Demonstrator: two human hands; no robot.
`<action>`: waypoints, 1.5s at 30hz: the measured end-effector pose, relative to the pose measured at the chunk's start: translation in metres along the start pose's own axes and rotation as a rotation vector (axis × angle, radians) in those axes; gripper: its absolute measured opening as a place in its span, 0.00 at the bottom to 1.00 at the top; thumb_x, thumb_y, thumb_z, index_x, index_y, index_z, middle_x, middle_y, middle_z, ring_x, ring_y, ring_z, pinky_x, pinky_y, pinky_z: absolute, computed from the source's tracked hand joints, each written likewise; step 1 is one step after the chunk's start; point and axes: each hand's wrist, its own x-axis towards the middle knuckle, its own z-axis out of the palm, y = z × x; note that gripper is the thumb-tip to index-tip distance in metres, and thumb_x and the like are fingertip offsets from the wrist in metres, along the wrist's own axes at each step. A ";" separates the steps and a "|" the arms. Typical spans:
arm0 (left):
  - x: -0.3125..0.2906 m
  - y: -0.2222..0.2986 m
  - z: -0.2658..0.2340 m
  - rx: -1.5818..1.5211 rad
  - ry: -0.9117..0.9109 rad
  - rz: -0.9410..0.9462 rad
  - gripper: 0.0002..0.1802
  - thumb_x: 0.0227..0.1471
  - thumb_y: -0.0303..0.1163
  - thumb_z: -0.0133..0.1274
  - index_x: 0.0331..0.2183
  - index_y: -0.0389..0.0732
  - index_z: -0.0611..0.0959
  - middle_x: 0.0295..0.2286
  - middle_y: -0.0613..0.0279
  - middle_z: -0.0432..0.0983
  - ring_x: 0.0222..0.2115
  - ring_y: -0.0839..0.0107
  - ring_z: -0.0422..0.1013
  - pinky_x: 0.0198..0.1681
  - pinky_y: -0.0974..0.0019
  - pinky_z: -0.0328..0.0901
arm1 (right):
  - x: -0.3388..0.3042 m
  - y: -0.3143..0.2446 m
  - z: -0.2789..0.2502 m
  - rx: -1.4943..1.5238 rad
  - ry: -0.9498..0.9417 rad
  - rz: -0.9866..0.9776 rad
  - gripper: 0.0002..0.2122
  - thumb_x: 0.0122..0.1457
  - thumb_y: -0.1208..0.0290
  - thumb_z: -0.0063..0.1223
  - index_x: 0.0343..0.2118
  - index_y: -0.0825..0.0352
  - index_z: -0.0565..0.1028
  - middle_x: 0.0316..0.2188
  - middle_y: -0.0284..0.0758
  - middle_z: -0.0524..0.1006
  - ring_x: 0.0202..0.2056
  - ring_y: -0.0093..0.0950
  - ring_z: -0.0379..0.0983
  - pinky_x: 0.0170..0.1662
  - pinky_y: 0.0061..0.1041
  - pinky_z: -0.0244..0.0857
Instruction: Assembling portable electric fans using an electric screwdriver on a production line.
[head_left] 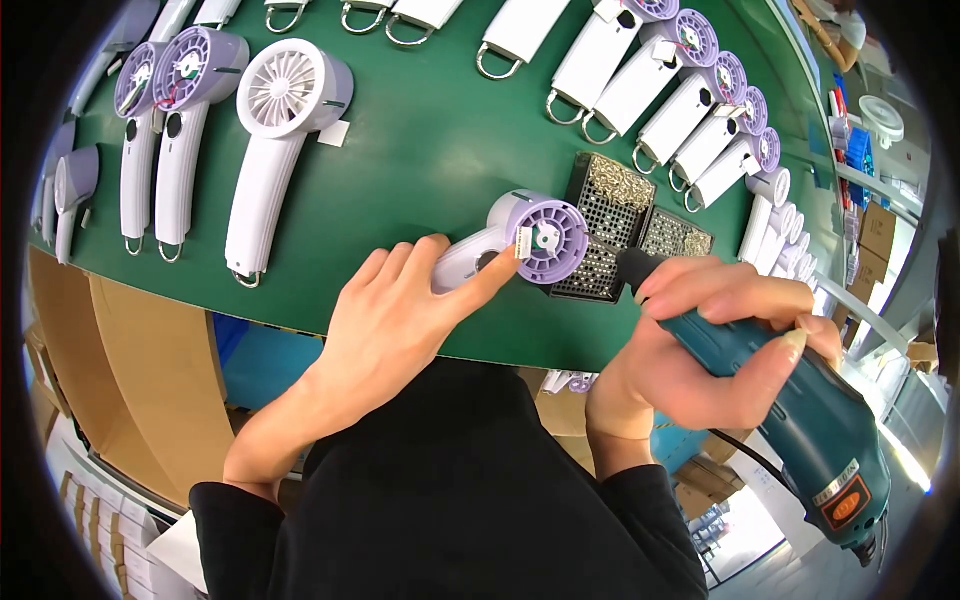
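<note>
My left hand (400, 310) lies over the white handle of a handheld fan (535, 235) near the front edge of the green table (420, 140). Its index finger reaches the fan's round purple head, which lies open side up with a small white connector in the middle. My right hand (700, 340) grips a teal electric screwdriver (810, 420). The tool's black tip points toward the fan head and sits over a black perforated tray (600, 215) of small metal screws.
Two more perforated screw trays (672, 235) lie beside the fan. Rows of white and purple fan bodies (680, 110) run along the back and right. A closed white fan (275, 140) and two open ones (180, 140) lie at the left. Cardboard boxes (150, 370) stand under the table.
</note>
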 end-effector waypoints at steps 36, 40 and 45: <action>-0.013 0.010 0.011 0.084 0.081 0.067 0.36 0.50 0.26 0.50 0.61 0.53 0.64 0.31 0.58 0.66 0.28 0.66 0.65 0.34 0.67 0.61 | -0.014 0.028 0.002 0.029 0.130 0.088 0.06 0.60 0.76 0.44 0.33 0.73 0.63 0.21 0.40 0.65 0.14 0.28 0.61 0.18 0.26 0.62; -0.013 0.011 0.011 0.078 0.095 0.062 0.38 0.50 0.24 0.49 0.62 0.54 0.63 0.31 0.58 0.67 0.28 0.66 0.66 0.33 0.67 0.62 | -0.011 0.014 -0.003 0.069 0.185 -0.071 0.07 0.61 0.74 0.43 0.31 0.71 0.62 0.21 0.39 0.64 0.13 0.28 0.61 0.18 0.28 0.61; -0.013 0.012 0.011 0.070 0.080 0.055 0.39 0.50 0.23 0.49 0.63 0.55 0.62 0.31 0.59 0.67 0.27 0.66 0.65 0.33 0.68 0.62 | -0.010 0.012 -0.026 0.213 0.306 -0.097 0.09 0.61 0.71 0.42 0.29 0.72 0.62 0.22 0.38 0.64 0.14 0.29 0.61 0.19 0.28 0.58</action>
